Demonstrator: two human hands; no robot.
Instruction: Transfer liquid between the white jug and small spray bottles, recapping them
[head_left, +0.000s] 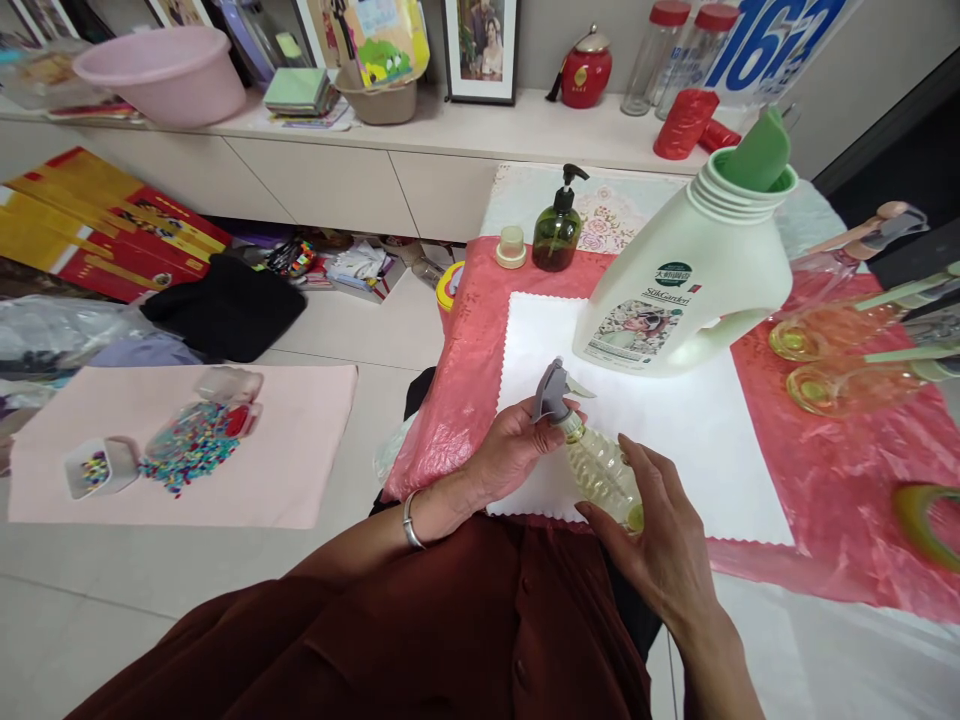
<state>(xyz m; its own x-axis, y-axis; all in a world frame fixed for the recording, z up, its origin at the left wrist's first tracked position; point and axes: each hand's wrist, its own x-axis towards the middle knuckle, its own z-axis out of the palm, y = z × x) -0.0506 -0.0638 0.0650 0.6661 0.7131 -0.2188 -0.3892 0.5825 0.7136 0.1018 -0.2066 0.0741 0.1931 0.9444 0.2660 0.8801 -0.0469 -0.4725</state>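
My left hand [512, 447] grips the grey trigger head [553, 392] of a small clear spray bottle [600, 470] that holds yellowish liquid. My right hand [660, 530] wraps the bottle's body from below. The bottle lies tilted over the near edge of a white cloth [697, 430]. Behind it stands a large white jug [690, 280] with a green funnel [759, 152] in its open mouth.
A red plastic sheet [847, 480] covers the table. A dark green pump bottle [557, 232] and a small cap [511, 247] sit at the far edge. More spray bottles [847, 330] lie at right. Beads and boxes [187, 440] rest on a pink mat on the floor.
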